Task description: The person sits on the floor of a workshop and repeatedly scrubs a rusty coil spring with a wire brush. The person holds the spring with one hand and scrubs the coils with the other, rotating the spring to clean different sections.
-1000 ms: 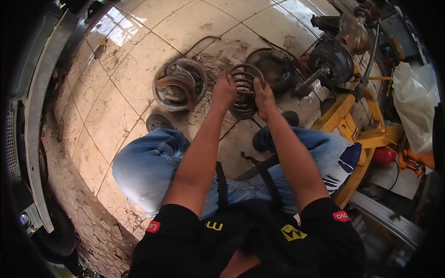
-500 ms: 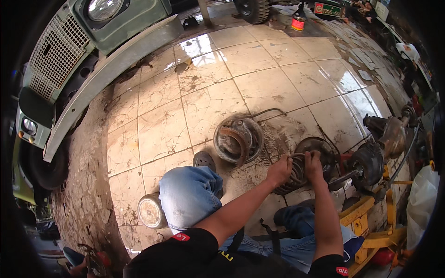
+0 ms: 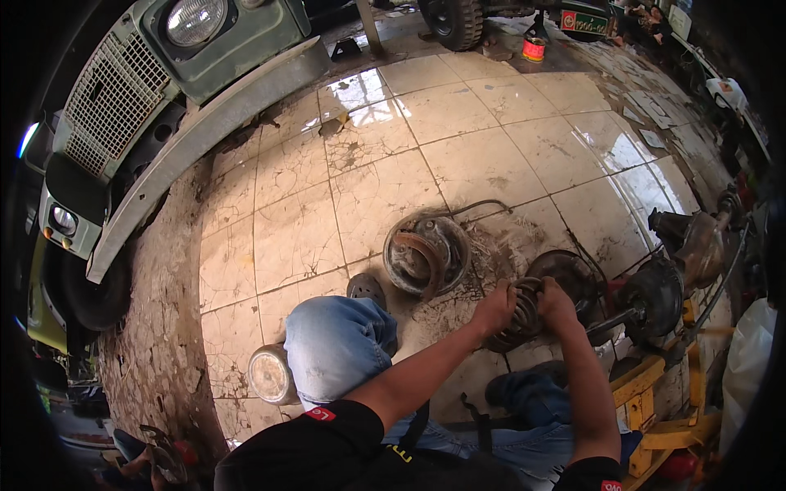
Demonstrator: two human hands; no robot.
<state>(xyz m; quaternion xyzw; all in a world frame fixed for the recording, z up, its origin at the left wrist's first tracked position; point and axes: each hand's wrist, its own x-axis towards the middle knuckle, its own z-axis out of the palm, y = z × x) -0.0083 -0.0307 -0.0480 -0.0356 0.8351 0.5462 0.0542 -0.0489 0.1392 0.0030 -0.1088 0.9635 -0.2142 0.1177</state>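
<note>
Both hands grip a dark coil spring [image 3: 526, 311] just above the tiled floor, in front of my lap. My left hand [image 3: 494, 311] closes around its left side, and my right hand [image 3: 558, 306] around its right side. Just beyond it lies a round dark brake drum or hub [image 3: 563, 270], partly hidden by the spring and my right hand. Left of my hands, a round metal pan or drum [image 3: 457, 266] sits on the floor with a rusty curved brake shoe [image 3: 427, 252] lying in it.
At the right lies a greasy axle [image 3: 653, 296] beside a yellow metal frame [image 3: 692, 430]. Close to my left knee stands a round can [image 3: 269, 375]. A green vehicle's grey bumper [image 3: 196, 131] runs along the left. A thin hose [image 3: 483, 202] trails behind the pan.
The spring has turned slightly between my hands, its coils now facing more toward me. My right forearm has swung outward to the right. The view has shifted a little.
</note>
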